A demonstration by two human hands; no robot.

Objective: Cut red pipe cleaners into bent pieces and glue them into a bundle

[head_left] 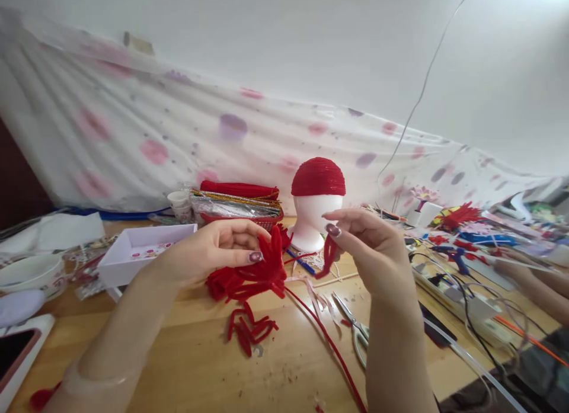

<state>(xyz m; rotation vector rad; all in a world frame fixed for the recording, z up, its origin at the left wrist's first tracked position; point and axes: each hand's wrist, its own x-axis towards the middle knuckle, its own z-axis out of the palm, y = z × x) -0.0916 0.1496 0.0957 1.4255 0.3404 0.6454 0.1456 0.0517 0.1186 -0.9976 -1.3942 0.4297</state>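
My left hand (213, 250) is closed on a bunch of bent red pipe cleaner pieces (262, 271), pinched between thumb and fingers just above the wooden table (186, 354). My right hand (368, 247) pinches a short red pipe cleaner piece (329, 254) that hangs from its fingertips, a little right of the bunch. More cut red pieces (249, 330) lie on the table under my hands. A long red pipe cleaner strand (329, 342) runs from the bunch toward the front edge.
A white foam head with a red cap (316, 202) stands behind my hands. Scissors (353, 327) lie by my right wrist. A white box (142, 253), a red basket of supplies (240, 208), a phone (15, 354) and cables (466, 306) surround the spot. Another person's arm (533, 279) is at the right.
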